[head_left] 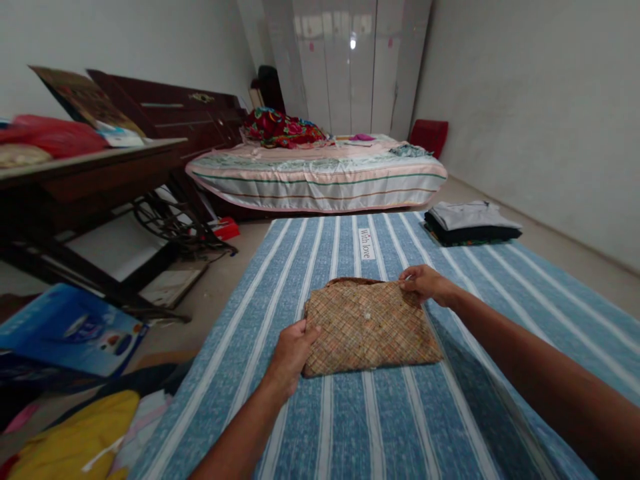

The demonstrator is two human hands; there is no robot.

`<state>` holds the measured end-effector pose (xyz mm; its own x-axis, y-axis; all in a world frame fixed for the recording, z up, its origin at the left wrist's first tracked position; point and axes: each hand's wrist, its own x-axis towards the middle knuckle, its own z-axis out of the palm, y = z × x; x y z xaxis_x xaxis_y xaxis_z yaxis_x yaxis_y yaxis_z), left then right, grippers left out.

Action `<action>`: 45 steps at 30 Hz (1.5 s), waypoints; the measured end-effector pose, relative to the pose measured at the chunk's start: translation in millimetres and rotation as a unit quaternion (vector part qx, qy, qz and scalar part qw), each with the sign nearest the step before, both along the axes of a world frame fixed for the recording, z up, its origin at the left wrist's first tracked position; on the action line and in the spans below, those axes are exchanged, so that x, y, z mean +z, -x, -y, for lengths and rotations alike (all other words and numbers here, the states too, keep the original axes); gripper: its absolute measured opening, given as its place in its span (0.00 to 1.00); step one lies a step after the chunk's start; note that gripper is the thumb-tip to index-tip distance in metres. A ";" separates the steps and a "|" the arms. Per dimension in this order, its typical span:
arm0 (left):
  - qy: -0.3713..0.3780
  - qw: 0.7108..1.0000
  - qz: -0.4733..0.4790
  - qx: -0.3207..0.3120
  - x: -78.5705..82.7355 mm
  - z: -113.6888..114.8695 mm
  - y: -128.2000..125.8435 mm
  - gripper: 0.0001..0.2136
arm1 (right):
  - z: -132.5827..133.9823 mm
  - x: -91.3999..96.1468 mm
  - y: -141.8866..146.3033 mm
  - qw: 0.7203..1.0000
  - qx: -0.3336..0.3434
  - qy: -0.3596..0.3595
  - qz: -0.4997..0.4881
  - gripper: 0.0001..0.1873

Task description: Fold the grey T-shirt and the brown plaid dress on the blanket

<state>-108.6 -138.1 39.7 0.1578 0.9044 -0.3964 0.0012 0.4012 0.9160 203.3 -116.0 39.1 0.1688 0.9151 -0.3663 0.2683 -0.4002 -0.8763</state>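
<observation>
A folded brown checked shirt [373, 327] lies flat on the blue and white striped bed cover [345, 413]. A small pale spot shows near its middle, and a darker curved edge rises along its far side. My left hand [293, 353] grips the shirt's left edge, thumb on top and the fingers partly hidden. At the far right corner, my right hand [423, 283] pinches the fabric between thumb and fingers. Past the right hand sits a stack of folded clothes [470, 223], light grey on top with black below.
A second bed [320, 180] stands beyond, holding a red patterned blanket [283, 127]. To the left are a treadle sewing table [95, 170], a blue box [70, 330] and a yellow cloth [75, 433]. White wardrobes [335, 73] line the back.
</observation>
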 end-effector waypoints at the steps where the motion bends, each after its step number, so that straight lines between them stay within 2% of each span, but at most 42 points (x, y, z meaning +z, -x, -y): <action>1: -0.009 1.000 -0.017 0.000 0.1 0.2 1.1 0.15 | 4.2 -1.2 0.6 1.000 -0.022 -0.006 0.001 0.13; 7: -0.018 0.995 -0.101 -0.004 2.6 -0.2 17.1 0.14 | 49.2 -12.1 10.1 0.994 -0.104 -0.039 0.008 0.15; 10: 0.004 0.994 -0.111 -0.020 6.4 1.9 24.3 0.14 | 79.3 -23.5 15.6 0.991 -0.112 -0.073 0.029 0.21; 14: -0.013 0.994 -0.109 -0.017 6.6 7.4 21.7 0.14 | 107.5 -40.9 23.9 0.982 -0.120 -0.115 0.091 0.31; 17: -0.040 0.994 -0.102 0.000 3.0 10.9 14.9 0.14 | 114.1 -48.8 31.3 0.974 -0.128 -0.148 0.114 0.35; 20: -0.060 0.993 -0.090 0.035 0.2 13.0 12.0 0.12 | 111.6 -51.4 36.2 0.969 -0.139 -0.181 0.092 0.35; 25: -0.032 0.993 -0.103 0.047 -0.7 13.3 16.5 0.10 | 103.6 -53.1 34.3 0.974 -0.133 -0.144 0.112 0.31; 28: -0.040 0.991 -0.115 0.052 -1.0 11.2 19.9 0.11 | 103.5 -46.2 31.1 0.971 -0.104 -0.128 0.175 0.27; 30: -0.057 0.987 -0.133 0.069 -2.1 9.1 22.8 0.13 | 108.2 -36.5 32.4 0.951 -0.093 -0.140 0.260 0.24; 32: -0.084 0.980 -0.163 0.078 -4.3 7.3 26.4 0.13 | 116.6 -26.1 39.8 0.912 -0.050 -0.199 0.356 0.20; 34: -0.112 0.969 -0.205 0.076 -6.8 6.6 29.6 0.13 | 126.6 -18.9 55.0 0.854 0.038 -0.288 0.431 0.18; 36: -0.127 0.960 -0.242 0.069 -8.4 7.3 30.6 0.12 | 134.9 -17.0 77.2 0.791 0.130 -0.356 0.479 0.20; 39: -0.115 0.957 -0.258 0.065 -6.7 10.3 26.9 0.12 | 137.6 -20.7 115.7 0.719 0.190 -0.397 0.537 0.26; 41: -0.095 0.962 -0.248 0.065 -3.3 12.4 22.7 0.12 | 131.9 -22.5 139.4 0.699 0.195 -0.394 0.564 0.25; 45: -0.053 0.978 -0.184 0.082 0.9 12.1 16.3 0.14 | 111.2 -19.3 172.8 0.693 0.184 -0.352 0.602 0.21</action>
